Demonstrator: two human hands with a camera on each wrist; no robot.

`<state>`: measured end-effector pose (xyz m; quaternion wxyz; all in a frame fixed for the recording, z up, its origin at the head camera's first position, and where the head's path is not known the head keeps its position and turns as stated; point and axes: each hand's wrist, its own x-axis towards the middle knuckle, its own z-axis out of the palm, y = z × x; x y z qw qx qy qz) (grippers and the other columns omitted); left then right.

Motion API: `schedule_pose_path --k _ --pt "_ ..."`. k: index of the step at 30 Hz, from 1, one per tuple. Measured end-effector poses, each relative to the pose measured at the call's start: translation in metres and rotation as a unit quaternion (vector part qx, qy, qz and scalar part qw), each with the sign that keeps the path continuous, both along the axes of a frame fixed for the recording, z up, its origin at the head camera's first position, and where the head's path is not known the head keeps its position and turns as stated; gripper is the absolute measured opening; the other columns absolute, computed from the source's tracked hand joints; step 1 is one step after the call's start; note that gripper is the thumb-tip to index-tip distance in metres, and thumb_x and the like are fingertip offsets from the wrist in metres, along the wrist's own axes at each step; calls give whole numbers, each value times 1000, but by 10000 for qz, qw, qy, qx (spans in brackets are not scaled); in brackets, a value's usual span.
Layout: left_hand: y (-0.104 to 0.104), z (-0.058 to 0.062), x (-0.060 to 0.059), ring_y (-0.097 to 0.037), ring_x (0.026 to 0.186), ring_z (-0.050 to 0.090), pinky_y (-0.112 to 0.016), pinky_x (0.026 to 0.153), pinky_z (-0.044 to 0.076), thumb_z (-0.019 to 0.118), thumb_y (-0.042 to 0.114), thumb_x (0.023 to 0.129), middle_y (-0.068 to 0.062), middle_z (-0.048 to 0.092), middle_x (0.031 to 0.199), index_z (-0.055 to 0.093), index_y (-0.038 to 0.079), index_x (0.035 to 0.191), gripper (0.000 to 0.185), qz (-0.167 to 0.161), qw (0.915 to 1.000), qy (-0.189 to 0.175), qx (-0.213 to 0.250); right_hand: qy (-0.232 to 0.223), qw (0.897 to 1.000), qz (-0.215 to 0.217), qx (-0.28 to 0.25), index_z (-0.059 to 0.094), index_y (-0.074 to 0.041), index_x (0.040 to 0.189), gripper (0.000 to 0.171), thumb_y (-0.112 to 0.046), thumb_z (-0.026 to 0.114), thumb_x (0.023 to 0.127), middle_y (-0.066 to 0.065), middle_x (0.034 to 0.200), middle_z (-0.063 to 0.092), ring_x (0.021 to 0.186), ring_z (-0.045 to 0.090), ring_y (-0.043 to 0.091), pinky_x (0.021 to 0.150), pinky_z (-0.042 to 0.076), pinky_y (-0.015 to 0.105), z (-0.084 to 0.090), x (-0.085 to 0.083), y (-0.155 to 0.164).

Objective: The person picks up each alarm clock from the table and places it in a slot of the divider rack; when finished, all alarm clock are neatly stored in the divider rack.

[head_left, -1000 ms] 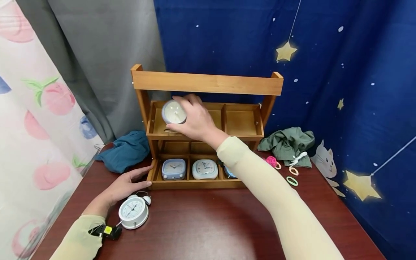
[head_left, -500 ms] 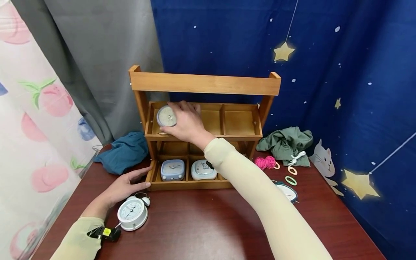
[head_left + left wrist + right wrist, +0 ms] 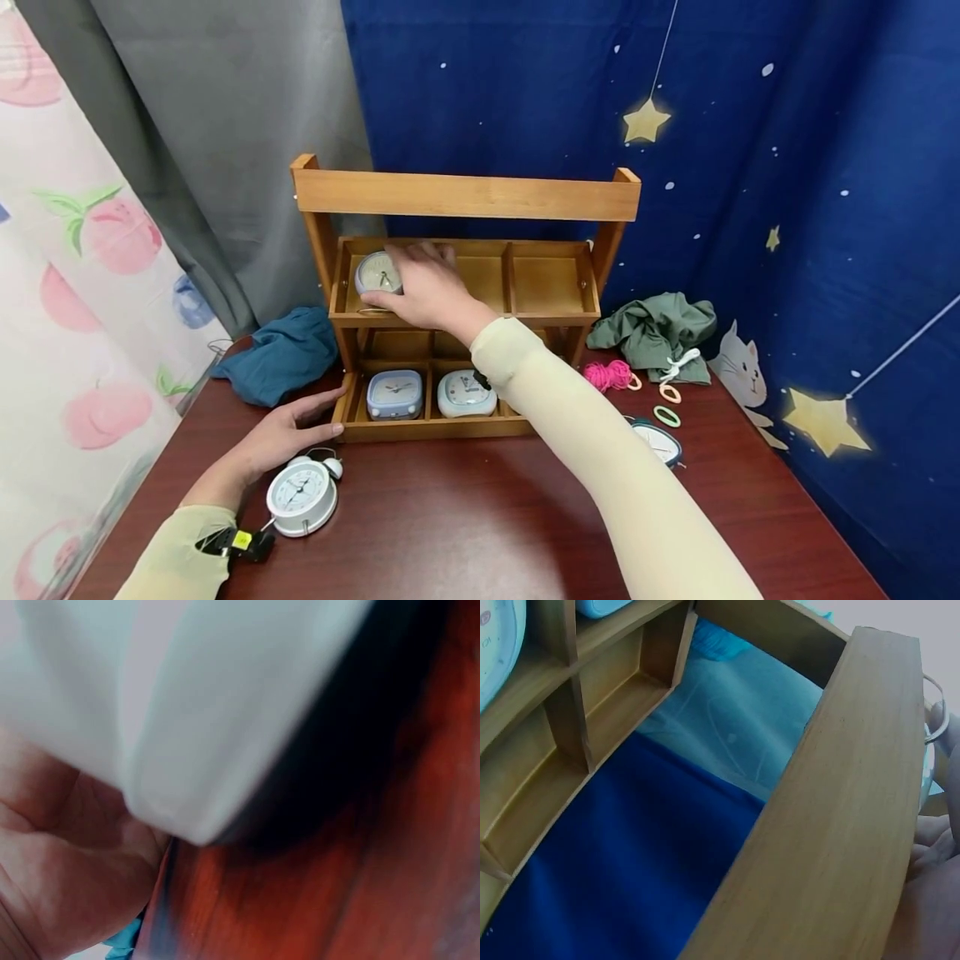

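In the head view my right hand (image 3: 431, 292) grips a small round alarm clock (image 3: 375, 273) with a pale blue rim, tilted back in the upper left compartment of a wooden shelf (image 3: 465, 196). The fingers hide its right side. A wire handle lies along its lower edge. My left hand (image 3: 288, 429), fingers extended, touches the left end of the lower tray. Just below it stands a white twin-bell alarm clock (image 3: 302, 496), which fills much of the left wrist view. In the right wrist view, a shelf board mostly covers the right hand (image 3: 939, 862).
A blue clock (image 3: 394, 394) and a white clock (image 3: 467, 393) sit in the lower tray. Teal cloth (image 3: 281, 357) lies left of the shelf. On the right are green cloth (image 3: 656, 327), pink yarn (image 3: 607, 375), small rings (image 3: 666, 417) and a dark-rimmed clock (image 3: 660, 444).
My right hand has moved the round clock left and down into the upper left compartment. The right forearm has shifted left, uncovering the yarn and dark-rimmed clock. The left hand stays put.
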<state>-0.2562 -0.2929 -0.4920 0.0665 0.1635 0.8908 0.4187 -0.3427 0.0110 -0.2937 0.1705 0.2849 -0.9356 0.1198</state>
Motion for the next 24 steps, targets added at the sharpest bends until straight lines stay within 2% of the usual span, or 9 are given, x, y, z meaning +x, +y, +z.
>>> schedule_pose_path --k 5,10,15,19,24 --pt "3 -2 -1 -46 157 45 -68 120 43 79 47 105 -16 50 170 52 16 168 76 -31 10000 30 21 141 9987 250 -416 50 -19 168 83 -72 63 105 3 168 52 158 41 28 126 29 60 -2 19 32" --pt "4 -2 -2 -47 156 46 -69 119 43 80 45 104 -18 51 169 52 16 168 75 -83 9999 61 27 592 9931 672 -754 60 -13 159 71 -59 71 106 10 162 57 153 46 32 121 33 60 -16 58 83" --pt "3 0 -3 -47 156 46 -69 119 44 80 44 105 -18 51 169 52 17 168 75 -73 9999 83 13 838 9874 989 -909 63 -10 155 68 -49 80 103 12 161 57 154 44 34 119 33 63 -33 93 136" --pt "1 0 -2 -48 156 45 -69 119 44 79 45 105 -18 50 169 52 16 169 75 -45 9999 87 -22 690 9873 993 -1028 66 -6 152 67 -40 86 98 16 160 57 155 43 38 120 30 69 -46 108 185" --pt "-1 0 -2 -48 156 45 -68 118 44 79 48 105 -19 50 170 52 15 168 77 -9 10000 68 -52 408 9894 761 -1164 70 -6 147 63 -29 92 93 18 157 59 153 44 41 117 29 72 -67 113 249"
